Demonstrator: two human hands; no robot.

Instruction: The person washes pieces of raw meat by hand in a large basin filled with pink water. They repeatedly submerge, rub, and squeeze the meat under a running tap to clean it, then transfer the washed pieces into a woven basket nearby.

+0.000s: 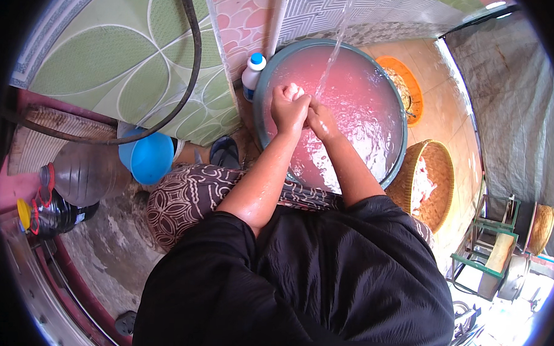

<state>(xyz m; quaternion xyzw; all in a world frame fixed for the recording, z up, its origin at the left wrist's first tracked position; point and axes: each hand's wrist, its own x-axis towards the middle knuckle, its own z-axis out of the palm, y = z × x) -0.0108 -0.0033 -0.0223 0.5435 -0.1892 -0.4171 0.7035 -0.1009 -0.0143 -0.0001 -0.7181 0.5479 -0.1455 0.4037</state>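
Observation:
A wide grey-green tub (262,120) full of cloudy pink water (358,109) stands in front of me. Over its near left half, my left hand (289,114) is closed round a pale, wet piece of raw meat (296,92), a bit of which pokes out above the fingers. My right hand (321,121) presses against it from the right, its fingers closed and partly hidden behind the left hand. A thin stream of water (337,47) falls from above into the tub, just right of both hands. Both forearms are wet.
Right of the tub, a woven basket (444,179) holds pale pink meat pieces; beyond it sits an orange basin (418,95) with yellowish scraps. A white bottle (253,74) with a blue cap stands at the tub's left. Further left are a blue bucket (152,159) and a hanging hose (194,66).

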